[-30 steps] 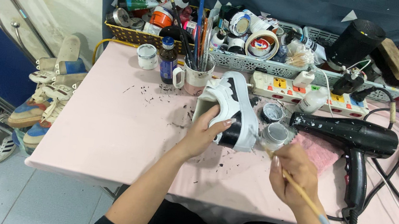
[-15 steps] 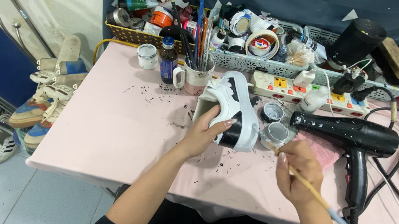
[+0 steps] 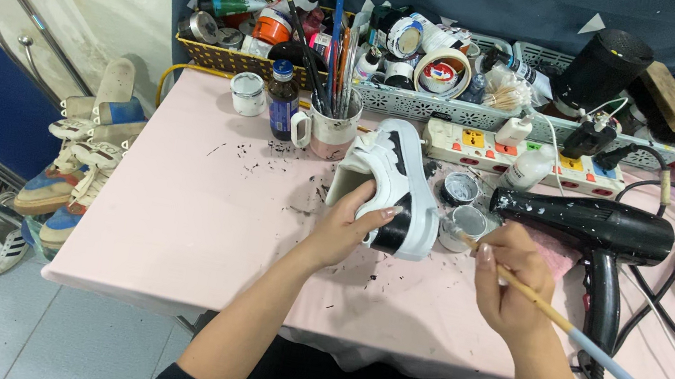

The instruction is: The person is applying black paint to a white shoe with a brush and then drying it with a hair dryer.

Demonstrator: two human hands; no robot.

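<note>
My left hand (image 3: 350, 225) grips a white sneaker with black patches (image 3: 392, 180), held on its side on the pink table (image 3: 200, 214). My right hand (image 3: 506, 282) holds a long thin paintbrush (image 3: 597, 362); its handle runs down to the lower right and its tip points at a small round paint cup (image 3: 468, 225) just right of the shoe. A second small cup (image 3: 460, 186) sits behind that one.
A black hair dryer (image 3: 590, 229) lies right of my hand, its cable looping to the table edge. A power strip (image 3: 495, 151), a mug of brushes (image 3: 331, 126), a dark bottle (image 3: 282, 101) and baskets of paint jars and tape line the back. Shoes (image 3: 84, 152) stand on a rack at left.
My right hand has swung the brush so its tip now reaches the small cup. My left hand keeps its hold on the sneaker, which has barely moved.
</note>
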